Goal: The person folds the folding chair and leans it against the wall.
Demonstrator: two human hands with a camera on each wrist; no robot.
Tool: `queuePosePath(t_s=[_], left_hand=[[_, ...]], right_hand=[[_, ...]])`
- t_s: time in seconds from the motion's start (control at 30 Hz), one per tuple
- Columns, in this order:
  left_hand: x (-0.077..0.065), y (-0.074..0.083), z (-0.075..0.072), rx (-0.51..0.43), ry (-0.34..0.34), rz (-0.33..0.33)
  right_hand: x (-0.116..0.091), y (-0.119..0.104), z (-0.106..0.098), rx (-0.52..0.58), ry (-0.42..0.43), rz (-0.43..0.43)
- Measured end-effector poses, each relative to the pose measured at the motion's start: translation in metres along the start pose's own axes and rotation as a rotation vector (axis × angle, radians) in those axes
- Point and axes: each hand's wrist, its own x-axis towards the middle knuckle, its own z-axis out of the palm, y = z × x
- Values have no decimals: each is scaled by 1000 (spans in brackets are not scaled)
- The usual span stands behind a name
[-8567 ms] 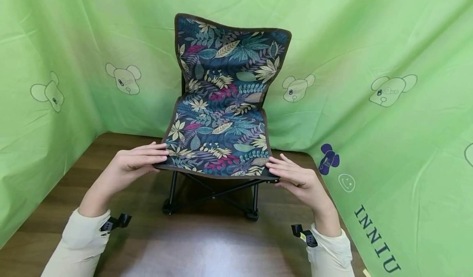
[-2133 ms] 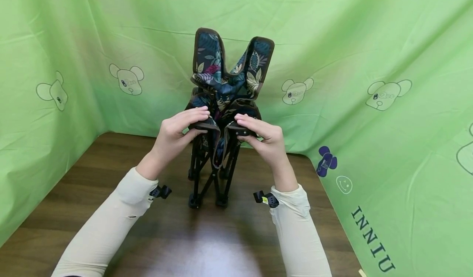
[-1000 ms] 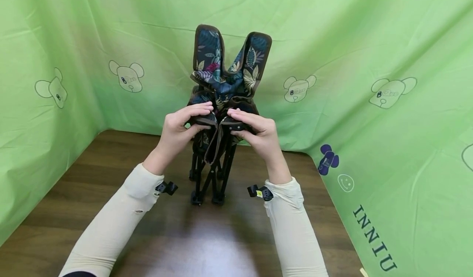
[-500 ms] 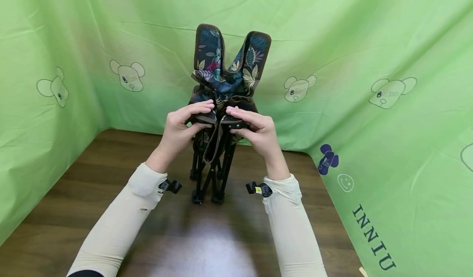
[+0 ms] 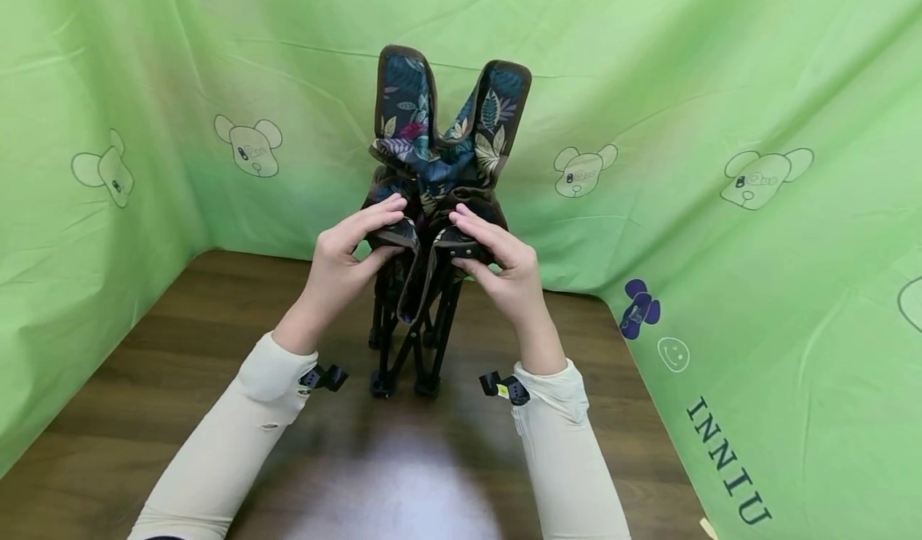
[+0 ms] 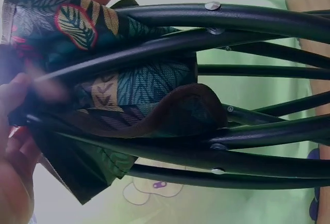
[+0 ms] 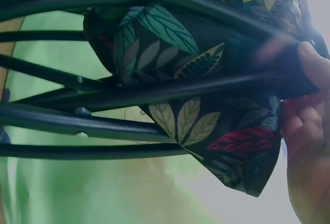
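Observation:
A small folding chair with dark leaf-print fabric stands on the table in the head view, mostly folded. Its backrest makes a V, and the seat cloth sags in a fold between the front corners. The left hand pinches the left front corner, fingers on top and thumb beneath. Opposite it, the right hand pinches the right front corner the same way. A narrow gap separates the corners. Black crossed legs stand close together below. Riveted tubes and underside fabric fill the wrist views.
A wooden table carries the chair. Green cloth walls with printed bear heads close in the back and both sides. Small black devices, one on the left wrist and one on the right wrist, are strapped over pale sleeves.
Earlier the chair was spread wide with its seat flat; the hands have brought its sides together. Over the last half second the front corners have parted slightly, each hand moving outward a little.

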Motion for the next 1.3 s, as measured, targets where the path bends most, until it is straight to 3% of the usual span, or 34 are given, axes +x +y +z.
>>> queuePosePath(t_s=[0.23,0.53,0.9,1.1,1.2,1.3], left_hand=[[-3,8,-5,75,-20,15],[-5,12,-9,138,-8,-28],[-14,14,-19,156,35,-72],[-26,11,-22,208,100,-44],[-34,11,-21,248,166,-16],[-40,13,-20,248,244,-37]], right_hand=[[-3,-8,-4,-131,-11,-62],[-9,-11,-11,-219,-4,-46],[-22,-13,-24,-316,78,-8],[-30,-14,-30,-368,157,10],[-37,-12,-33,-400,201,36],[-43,-11,-34,-443,235,73]])
